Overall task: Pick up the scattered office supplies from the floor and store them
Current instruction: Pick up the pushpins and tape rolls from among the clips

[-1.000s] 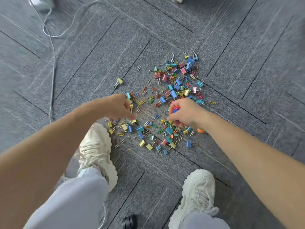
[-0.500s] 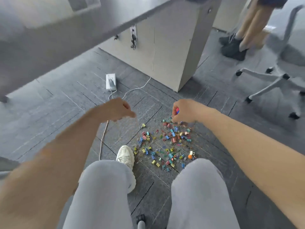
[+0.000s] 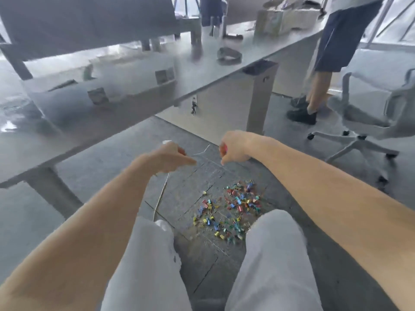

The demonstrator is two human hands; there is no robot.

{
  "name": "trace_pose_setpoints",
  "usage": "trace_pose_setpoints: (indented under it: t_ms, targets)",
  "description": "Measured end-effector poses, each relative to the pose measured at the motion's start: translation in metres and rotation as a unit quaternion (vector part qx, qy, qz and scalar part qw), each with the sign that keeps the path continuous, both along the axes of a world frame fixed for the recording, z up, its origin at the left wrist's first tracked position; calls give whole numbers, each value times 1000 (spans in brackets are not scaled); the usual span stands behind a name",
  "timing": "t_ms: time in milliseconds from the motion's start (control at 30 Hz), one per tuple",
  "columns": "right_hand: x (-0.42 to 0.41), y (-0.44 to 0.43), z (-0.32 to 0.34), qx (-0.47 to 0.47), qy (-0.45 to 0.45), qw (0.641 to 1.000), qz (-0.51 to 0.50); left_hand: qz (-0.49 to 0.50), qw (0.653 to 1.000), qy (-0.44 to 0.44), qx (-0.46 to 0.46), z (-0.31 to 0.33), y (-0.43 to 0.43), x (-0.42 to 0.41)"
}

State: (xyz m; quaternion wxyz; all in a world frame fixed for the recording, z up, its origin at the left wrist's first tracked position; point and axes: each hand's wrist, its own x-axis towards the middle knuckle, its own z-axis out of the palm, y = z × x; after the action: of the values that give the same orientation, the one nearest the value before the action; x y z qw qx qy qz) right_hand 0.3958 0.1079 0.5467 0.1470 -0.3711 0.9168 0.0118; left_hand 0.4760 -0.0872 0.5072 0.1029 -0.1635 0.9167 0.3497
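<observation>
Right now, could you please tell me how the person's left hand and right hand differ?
The right hand grips a red item that shows between its fingers; the left hand is curled too, but nothing shows in it. The right hand sits slightly higher in the view than the left hand. Both are fists raised above the clips scattered on the floor.

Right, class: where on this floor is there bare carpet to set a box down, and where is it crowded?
Bare carpet lies between the binder clips and the desk leg, and between the clips and the office chair. Crowded: the clip patch itself.
</observation>
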Motion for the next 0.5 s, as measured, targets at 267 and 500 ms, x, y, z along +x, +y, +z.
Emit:
trace_pose_setpoints:
  t_ms: [267,500]
  targets:
    - [-79,107,-160,3,-136,980,-145,-82,989,-110,54,-165,96,-86]
    - [-172,178,-358,-32,-236,935,-261,-151,961,-229,27,-364,183,-193]
